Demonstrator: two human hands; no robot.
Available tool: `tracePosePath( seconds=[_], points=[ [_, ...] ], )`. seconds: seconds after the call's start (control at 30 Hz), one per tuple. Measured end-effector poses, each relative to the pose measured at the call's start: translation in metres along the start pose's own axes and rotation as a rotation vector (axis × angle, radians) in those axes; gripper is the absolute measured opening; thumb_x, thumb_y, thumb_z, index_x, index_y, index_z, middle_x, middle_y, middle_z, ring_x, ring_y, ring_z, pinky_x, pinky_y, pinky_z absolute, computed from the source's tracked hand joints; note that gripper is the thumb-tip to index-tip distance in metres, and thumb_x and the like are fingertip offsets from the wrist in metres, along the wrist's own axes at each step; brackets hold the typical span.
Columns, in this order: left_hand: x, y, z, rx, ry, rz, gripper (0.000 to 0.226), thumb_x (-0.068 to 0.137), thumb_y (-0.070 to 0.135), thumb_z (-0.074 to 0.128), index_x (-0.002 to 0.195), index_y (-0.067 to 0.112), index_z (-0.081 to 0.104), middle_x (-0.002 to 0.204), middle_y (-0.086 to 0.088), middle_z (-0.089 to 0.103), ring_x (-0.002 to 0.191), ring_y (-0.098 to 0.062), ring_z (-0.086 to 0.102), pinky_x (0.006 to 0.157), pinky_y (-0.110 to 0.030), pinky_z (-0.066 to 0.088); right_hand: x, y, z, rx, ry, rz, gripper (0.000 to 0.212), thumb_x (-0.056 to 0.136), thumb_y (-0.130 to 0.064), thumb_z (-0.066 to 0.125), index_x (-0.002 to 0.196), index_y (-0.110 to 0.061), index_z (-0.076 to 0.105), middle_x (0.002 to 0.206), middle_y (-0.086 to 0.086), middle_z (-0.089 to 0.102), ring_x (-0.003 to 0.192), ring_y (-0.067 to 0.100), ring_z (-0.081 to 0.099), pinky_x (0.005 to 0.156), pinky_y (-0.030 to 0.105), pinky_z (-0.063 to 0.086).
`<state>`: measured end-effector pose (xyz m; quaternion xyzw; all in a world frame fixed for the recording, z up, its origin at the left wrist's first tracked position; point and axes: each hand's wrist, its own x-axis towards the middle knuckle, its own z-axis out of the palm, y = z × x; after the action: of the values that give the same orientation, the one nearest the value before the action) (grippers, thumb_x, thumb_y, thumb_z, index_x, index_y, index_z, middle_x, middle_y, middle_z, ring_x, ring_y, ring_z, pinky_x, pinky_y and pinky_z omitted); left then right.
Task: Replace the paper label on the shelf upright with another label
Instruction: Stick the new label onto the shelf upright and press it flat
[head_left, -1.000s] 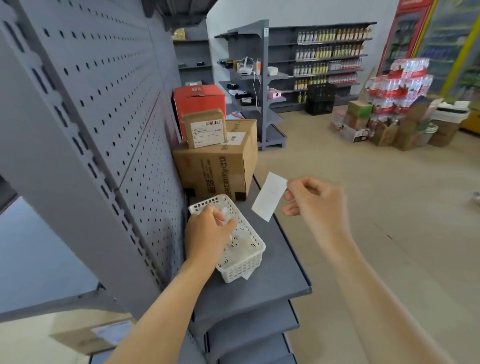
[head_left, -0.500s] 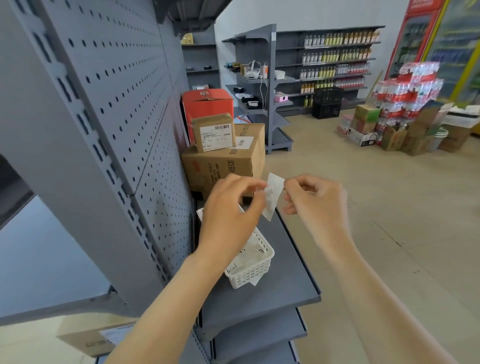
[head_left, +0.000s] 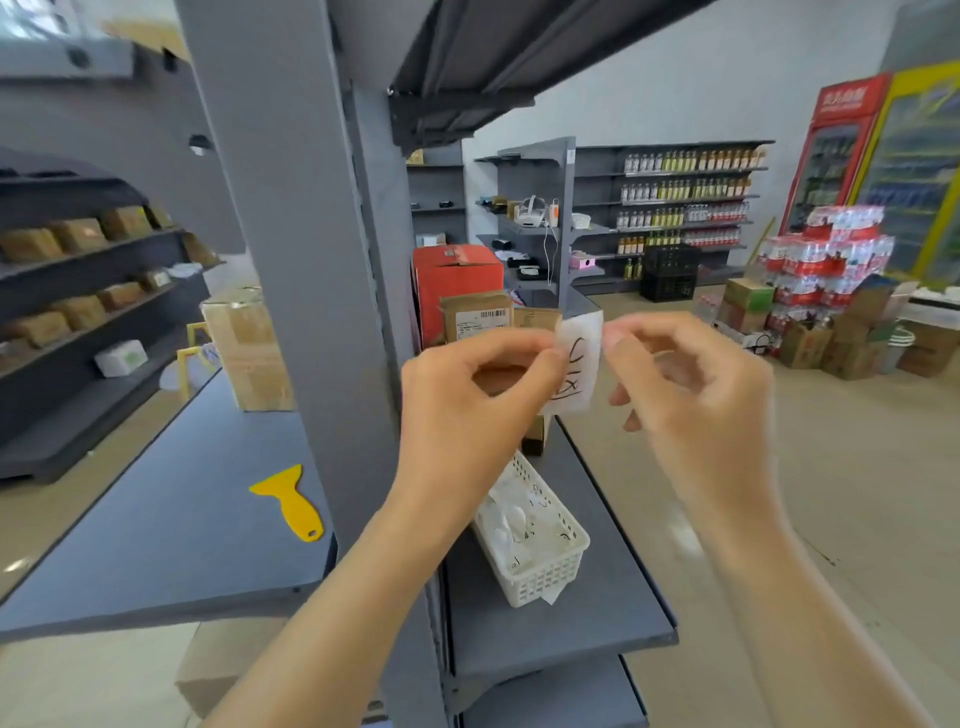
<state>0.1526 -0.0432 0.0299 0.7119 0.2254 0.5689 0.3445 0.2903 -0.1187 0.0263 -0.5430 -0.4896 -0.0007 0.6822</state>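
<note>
Label (head_left: 574, 371) hangs pinched between both hands, the left hand (head_left: 467, 405) at its left edge, the right hand (head_left: 691, 395) at its right, long side roughly vertical. The shelf upright (head_left: 291, 291) stands left of the label, nearer the left hand, apart from it.

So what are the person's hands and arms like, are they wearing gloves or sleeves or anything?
Nothing is worn that shows: the left hand and the right hand are bare, without gloves, and no rings are visible. Both forearms are uncovered down to the frame edge, with no sleeves, watch or wristband in view.
</note>
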Motion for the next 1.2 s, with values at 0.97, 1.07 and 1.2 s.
tracePosePath(
  seconds=[0.97,1.07,1.2],
  points=[
    [-0.013,0.006,-0.134,0.356,0.316,0.022,0.023,0.086,0.032,0.077,0.069,0.017,0.073,0.065,0.012,0.069,0.06,0.002,0.062,0.049,-0.011,0.042,-0.021,-0.055,0.115,-0.063,-0.184,-0.09,0.02,0.086,-0.043,0.076,0.077,-0.025,0.08,0.067,-0.013,0.076,0.067,0.006,0.074,0.059,0.031,0.061],
    [-0.011,0.005,-0.136,0.419,0.284,0.09,0.024,0.087,0.03,0.075,0.068,0.017,0.07,0.066,0.011,0.068,0.063,0.0,0.06,0.051,-0.012,0.042,-0.023,-0.058,0.115,-0.077,-0.173,-0.114,0.02,0.087,-0.041,0.076,0.076,-0.024,0.08,0.067,-0.013,0.076,0.066,0.005,0.073,0.058,0.029,0.059],
    [-0.012,0.002,-0.141,0.466,0.252,0.126,0.024,0.089,0.036,0.072,0.07,0.02,0.07,0.071,0.011,0.07,0.068,-0.001,0.061,0.053,-0.012,0.043,-0.027,-0.056,0.116,-0.1,-0.149,-0.129,0.021,0.087,-0.041,0.074,0.076,-0.024,0.078,0.068,-0.013,0.075,0.066,0.006,0.072,0.058,0.033,0.059]
  ],
)
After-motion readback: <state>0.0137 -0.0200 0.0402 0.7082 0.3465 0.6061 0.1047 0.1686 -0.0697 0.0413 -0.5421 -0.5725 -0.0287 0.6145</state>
